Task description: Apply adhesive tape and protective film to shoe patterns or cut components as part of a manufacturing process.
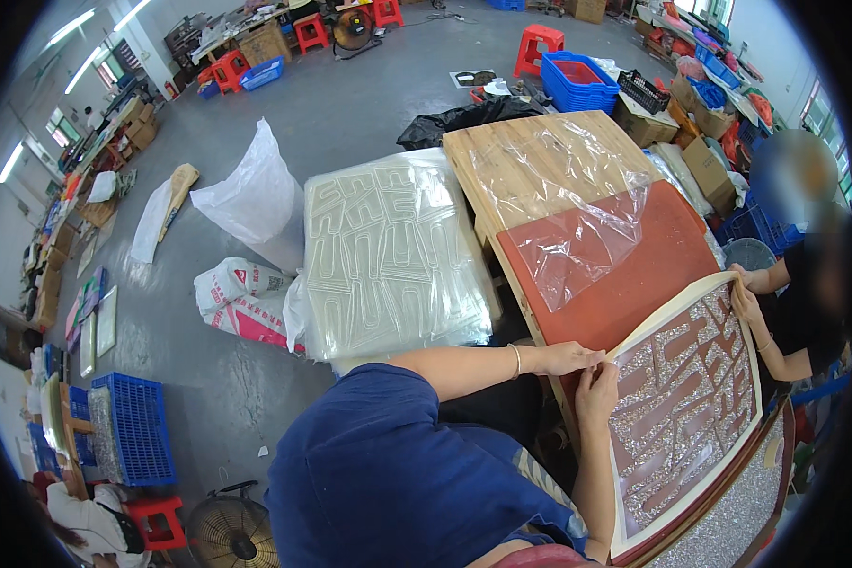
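Head view. Note a large rectangular sheet, cream-bordered, with silver-glittery fields and pinkish-brown elongated shapes [686,407], held partly across the lower end of a flat brick-red mat [672,251]. Observe the left hand [573,357], with thumb and fingers pinched together on the sheet's corner above that mat; beside it, the right hand [596,396], with fingers curled at the same edge. Cannot tell from this angle whether closed fully on the border. Find, just past the mat's lower right, a co-worker's hands [750,298] at another corner. Probably best to grip by the border only, to keep both held corners level, and to pull evenly against creasing. Advisable also to stay clear of the crumpled transparent plastic film [587,241] spread over the mat's upper part and the pale wooden board [478,204] beyond.
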`<state>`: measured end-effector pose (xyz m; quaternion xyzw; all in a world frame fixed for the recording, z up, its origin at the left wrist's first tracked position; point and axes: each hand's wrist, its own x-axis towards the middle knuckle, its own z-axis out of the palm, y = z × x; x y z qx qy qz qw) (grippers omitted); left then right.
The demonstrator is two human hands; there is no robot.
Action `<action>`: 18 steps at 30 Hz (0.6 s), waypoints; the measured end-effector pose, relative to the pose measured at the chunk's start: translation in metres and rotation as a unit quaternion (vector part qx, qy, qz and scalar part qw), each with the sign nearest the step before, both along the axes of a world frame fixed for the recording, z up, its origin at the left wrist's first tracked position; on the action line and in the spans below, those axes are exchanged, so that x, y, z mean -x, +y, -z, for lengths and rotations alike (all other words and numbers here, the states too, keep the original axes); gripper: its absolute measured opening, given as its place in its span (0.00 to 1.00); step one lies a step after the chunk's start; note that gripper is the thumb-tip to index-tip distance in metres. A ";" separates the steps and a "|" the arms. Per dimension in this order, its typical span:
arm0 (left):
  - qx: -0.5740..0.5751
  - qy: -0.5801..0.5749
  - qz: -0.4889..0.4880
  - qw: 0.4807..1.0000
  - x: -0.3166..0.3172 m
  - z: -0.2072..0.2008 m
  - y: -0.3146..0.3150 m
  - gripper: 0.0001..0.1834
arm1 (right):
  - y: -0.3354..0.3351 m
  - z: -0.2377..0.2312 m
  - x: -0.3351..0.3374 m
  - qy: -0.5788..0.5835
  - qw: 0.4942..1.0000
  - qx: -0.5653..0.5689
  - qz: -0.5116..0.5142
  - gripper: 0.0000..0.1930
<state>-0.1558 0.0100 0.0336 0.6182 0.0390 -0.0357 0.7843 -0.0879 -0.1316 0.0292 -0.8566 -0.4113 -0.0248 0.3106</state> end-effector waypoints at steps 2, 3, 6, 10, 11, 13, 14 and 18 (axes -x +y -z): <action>-0.048 -0.049 -0.044 0.997 -0.002 0.018 -0.001 0.29 | 0.002 0.003 -0.003 0.050 0.999 0.000 0.015 0.10; -0.048 -0.047 -0.041 0.997 -0.002 0.017 -0.002 0.29 | -0.001 0.007 -0.006 0.100 0.994 0.003 0.038 0.10; -0.142 -0.033 -0.025 0.989 -0.004 0.014 -0.004 0.27 | -0.007 0.025 -0.022 0.222 0.973 -0.046 0.046 0.09; -0.131 -0.027 -0.083 0.988 -0.010 0.022 -0.015 0.18 | -0.023 0.052 -0.040 0.355 0.921 -0.156 0.027 0.10; -0.142 -0.006 -0.083 0.986 -0.010 0.019 -0.016 0.15 | -0.025 0.049 -0.041 0.413 0.889 -0.197 0.023 0.10; -0.155 0.006 -0.127 0.980 -0.007 0.022 -0.020 0.12 | -0.025 0.044 -0.040 0.372 0.915 -0.153 0.025 0.10; -0.127 0.020 -0.131 0.983 -0.007 0.024 -0.021 0.11 | -0.024 0.038 -0.038 0.357 0.922 -0.143 0.041 0.11; -0.147 0.013 -0.130 0.980 -0.007 0.019 -0.027 0.10 | -0.032 0.034 -0.036 0.279 0.947 -0.149 0.059 0.11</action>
